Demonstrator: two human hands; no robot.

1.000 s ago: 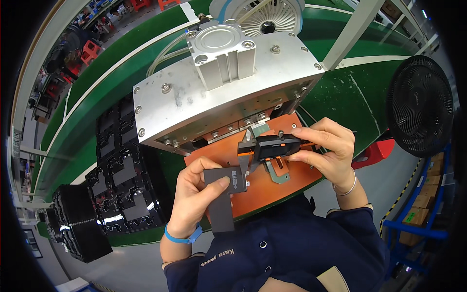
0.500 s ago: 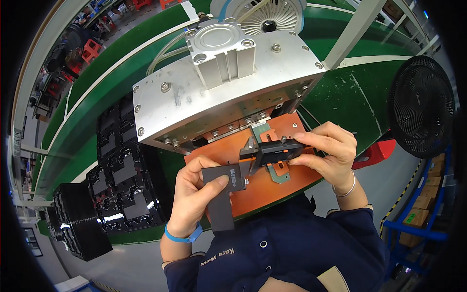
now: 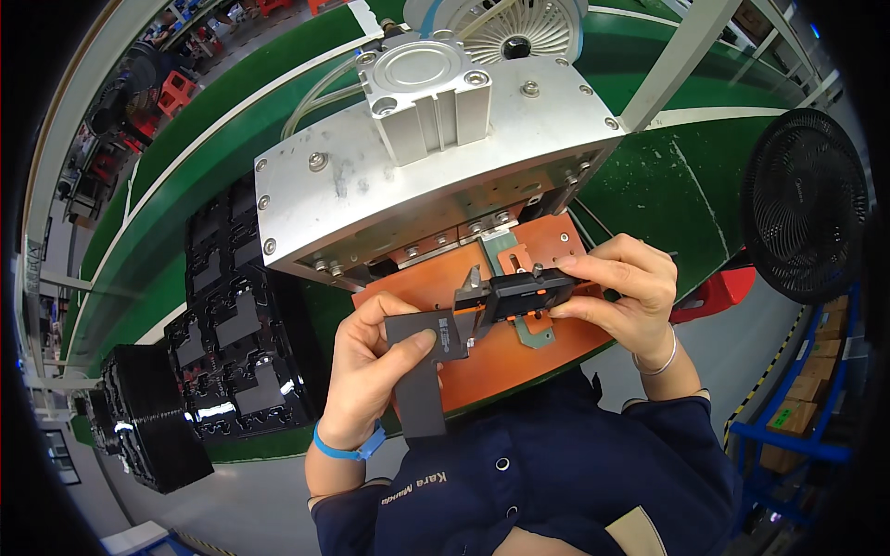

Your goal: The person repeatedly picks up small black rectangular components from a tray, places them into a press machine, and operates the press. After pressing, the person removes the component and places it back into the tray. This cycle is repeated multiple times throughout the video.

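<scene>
My left hand pinches a flat, dark grey, L-shaped battery, its thumb on the printed upper face. One leg of the battery hangs down toward my shirt. In my right hand is a black digital caliper, gripped at its right end between thumb and fingers. The caliper's jaws point left and meet the battery's right edge; whether they clamp it, I cannot tell. Beneath both hands lies an orange base plate with a green and orange fixture on it.
A silver press with a square cylinder stands just beyond my hands. Black trays holding grey pieces are stacked on the left of the green bench. A black fan is at right, a white fan behind.
The caliper has tilted slightly, and its jaws sit a little lower and closer against the battery's edge. Both hands keep their hold almost in place.
</scene>
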